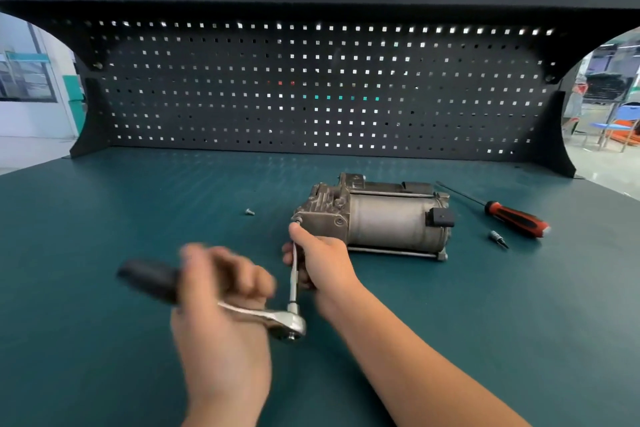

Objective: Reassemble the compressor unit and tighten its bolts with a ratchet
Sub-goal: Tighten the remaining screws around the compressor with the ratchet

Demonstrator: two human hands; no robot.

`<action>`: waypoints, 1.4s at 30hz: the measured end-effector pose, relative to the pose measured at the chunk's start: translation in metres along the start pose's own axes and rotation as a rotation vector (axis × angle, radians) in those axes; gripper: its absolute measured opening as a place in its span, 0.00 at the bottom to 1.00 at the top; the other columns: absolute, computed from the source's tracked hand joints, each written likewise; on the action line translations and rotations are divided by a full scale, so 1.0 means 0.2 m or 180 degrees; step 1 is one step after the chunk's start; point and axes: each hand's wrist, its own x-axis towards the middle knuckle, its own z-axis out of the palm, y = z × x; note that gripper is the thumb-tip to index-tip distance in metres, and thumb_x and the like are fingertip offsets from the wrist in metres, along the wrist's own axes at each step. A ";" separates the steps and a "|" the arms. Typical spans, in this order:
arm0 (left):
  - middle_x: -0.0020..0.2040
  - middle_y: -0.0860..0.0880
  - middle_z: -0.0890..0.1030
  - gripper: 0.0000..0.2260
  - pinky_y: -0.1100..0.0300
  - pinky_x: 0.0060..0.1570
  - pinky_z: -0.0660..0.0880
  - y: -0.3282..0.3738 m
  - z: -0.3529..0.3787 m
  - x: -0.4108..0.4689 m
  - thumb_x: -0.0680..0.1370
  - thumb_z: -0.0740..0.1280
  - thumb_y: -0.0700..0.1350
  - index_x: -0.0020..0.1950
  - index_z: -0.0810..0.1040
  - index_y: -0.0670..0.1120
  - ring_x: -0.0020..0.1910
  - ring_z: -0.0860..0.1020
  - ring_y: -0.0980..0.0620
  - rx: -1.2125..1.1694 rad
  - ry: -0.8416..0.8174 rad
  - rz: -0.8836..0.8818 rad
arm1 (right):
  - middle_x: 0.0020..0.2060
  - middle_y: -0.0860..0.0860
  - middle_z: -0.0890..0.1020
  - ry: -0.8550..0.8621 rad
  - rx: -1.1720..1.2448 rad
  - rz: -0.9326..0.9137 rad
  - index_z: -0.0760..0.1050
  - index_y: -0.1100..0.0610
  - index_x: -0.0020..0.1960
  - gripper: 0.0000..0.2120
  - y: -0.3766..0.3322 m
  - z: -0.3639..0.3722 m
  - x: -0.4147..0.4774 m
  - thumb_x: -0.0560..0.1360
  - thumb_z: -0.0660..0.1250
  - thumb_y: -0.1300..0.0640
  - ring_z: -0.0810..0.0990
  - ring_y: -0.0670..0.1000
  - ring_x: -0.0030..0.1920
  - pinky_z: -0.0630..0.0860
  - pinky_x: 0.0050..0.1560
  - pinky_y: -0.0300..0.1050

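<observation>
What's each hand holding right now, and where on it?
Left hand grips the ratchet by its handle; right hand holds the extension near the compressor.

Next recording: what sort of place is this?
Probably a workshop or training bay in an industrial hall: a workbench with a green mat, a dark perforated tool panel behind it, and a ratchet being used on a compressor, with a red-handled screwdriver lying nearby.

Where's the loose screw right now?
In the head view, the loose screw lies on the green mat, left of the compressor, not touching it.
</observation>
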 end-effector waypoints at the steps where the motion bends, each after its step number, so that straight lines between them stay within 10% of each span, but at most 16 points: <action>1: 0.25 0.52 0.73 0.16 0.58 0.35 0.69 0.00 -0.05 0.05 0.71 0.65 0.59 0.34 0.71 0.48 0.24 0.73 0.55 -0.0530 0.0219 -0.0449 | 0.18 0.46 0.74 -0.0041 0.0165 0.0098 0.72 0.58 0.32 0.17 0.00 0.00 0.01 0.78 0.62 0.53 0.63 0.42 0.16 0.59 0.19 0.33; 4: 0.39 0.46 0.79 0.14 0.50 0.43 0.72 0.02 -0.13 0.09 0.76 0.62 0.56 0.43 0.72 0.45 0.40 0.80 0.52 -0.1008 0.0320 -0.1535 | 0.19 0.46 0.75 -0.0130 0.0298 0.0288 0.73 0.58 0.34 0.17 0.01 0.01 0.01 0.78 0.61 0.51 0.61 0.43 0.16 0.58 0.20 0.33; 7: 0.46 0.34 0.76 0.12 0.70 0.44 0.68 0.02 -0.13 0.07 0.79 0.61 0.40 0.36 0.69 0.45 0.34 0.77 0.69 -0.0241 -0.0126 -0.2008 | 0.20 0.45 0.77 -0.0162 0.0289 0.0285 0.74 0.58 0.35 0.17 0.01 0.00 0.02 0.79 0.60 0.49 0.61 0.42 0.15 0.60 0.20 0.33; 9: 0.52 0.32 0.79 0.07 0.71 0.36 0.74 -0.01 -0.13 0.07 0.78 0.60 0.35 0.43 0.74 0.42 0.32 0.81 0.62 0.0503 -0.0800 -0.2111 | 0.20 0.45 0.77 -0.0213 0.0249 0.0294 0.75 0.57 0.35 0.18 0.01 -0.02 0.03 0.79 0.60 0.49 0.62 0.42 0.16 0.61 0.19 0.32; 12: 0.40 0.42 0.85 0.16 0.60 0.25 0.75 0.03 -0.11 0.05 0.76 0.63 0.33 0.54 0.77 0.53 0.34 0.83 0.44 0.1634 -0.1698 -0.1589 | 0.19 0.45 0.75 -0.0149 -0.0043 0.0162 0.76 0.58 0.33 0.19 0.02 -0.03 0.04 0.77 0.62 0.47 0.65 0.43 0.17 0.63 0.21 0.32; 17: 0.33 0.54 0.83 0.20 0.68 0.38 0.75 0.05 -0.07 0.15 0.75 0.63 0.40 0.53 0.67 0.67 0.31 0.79 0.57 0.3827 -0.2070 -0.0381 | 0.16 0.45 0.68 0.0166 -0.1006 -0.0598 0.67 0.56 0.22 0.24 0.01 -0.02 0.03 0.72 0.67 0.46 0.65 0.45 0.20 0.66 0.28 0.39; 21: 0.51 0.59 0.80 0.18 0.70 0.36 0.70 0.05 -0.06 0.14 0.74 0.57 0.56 0.64 0.64 0.67 0.49 0.78 0.61 0.5236 -0.2073 0.0656 | 0.13 0.45 0.61 0.0214 -0.1220 -0.0635 0.60 0.54 0.21 0.26 0.01 -0.01 0.04 0.72 0.67 0.49 0.60 0.45 0.22 0.63 0.30 0.41; 25: 0.61 0.60 0.75 0.29 0.65 0.41 0.66 0.04 -0.06 0.13 0.74 0.52 0.57 0.68 0.38 0.68 0.59 0.75 0.58 0.5795 -0.2815 0.0937 | 0.27 0.54 0.70 0.0006 -0.0403 -0.0174 0.65 0.57 0.27 0.20 0.02 0.01 0.07 0.73 0.67 0.53 0.66 0.50 0.30 0.63 0.33 0.41; 27: 0.48 0.61 0.80 0.25 0.68 0.37 0.68 0.02 -0.05 0.16 0.74 0.57 0.59 0.67 0.49 0.66 0.47 0.78 0.63 0.5409 -0.2270 0.0607 | 0.23 0.50 0.72 -0.0087 -0.0057 0.0009 0.68 0.57 0.28 0.18 0.02 0.00 0.07 0.74 0.67 0.54 0.66 0.48 0.26 0.62 0.29 0.39; 31: 0.27 0.47 0.80 0.06 0.65 0.20 0.72 0.03 -0.05 0.10 0.79 0.62 0.42 0.52 0.77 0.50 0.19 0.73 0.53 0.1449 -0.0984 -0.1713 | 0.20 0.46 0.76 -0.0273 0.0295 0.0286 0.73 0.57 0.34 0.14 -0.01 0.00 0.04 0.76 0.65 0.53 0.63 0.43 0.17 0.60 0.21 0.33; 36: 0.26 0.46 0.74 0.09 0.72 0.14 0.62 0.01 -0.08 0.09 0.78 0.60 0.44 0.42 0.72 0.39 0.16 0.66 0.58 -0.0757 -0.0025 -0.2770 | 0.29 0.48 0.83 -0.0406 0.0256 0.0482 0.74 0.57 0.39 0.13 -0.01 0.01 0.04 0.78 0.62 0.50 0.63 0.43 0.17 0.62 0.21 0.33; 42: 0.29 0.52 0.76 0.03 0.62 0.26 0.68 0.04 -0.08 0.14 0.77 0.62 0.44 0.47 0.74 0.53 0.29 0.75 0.54 0.3763 -0.1494 -0.0371 | 0.29 0.50 0.81 -0.0259 -0.0037 0.0113 0.77 0.57 0.33 0.17 0.01 0.00 0.03 0.77 0.63 0.49 0.72 0.47 0.24 0.68 0.28 0.35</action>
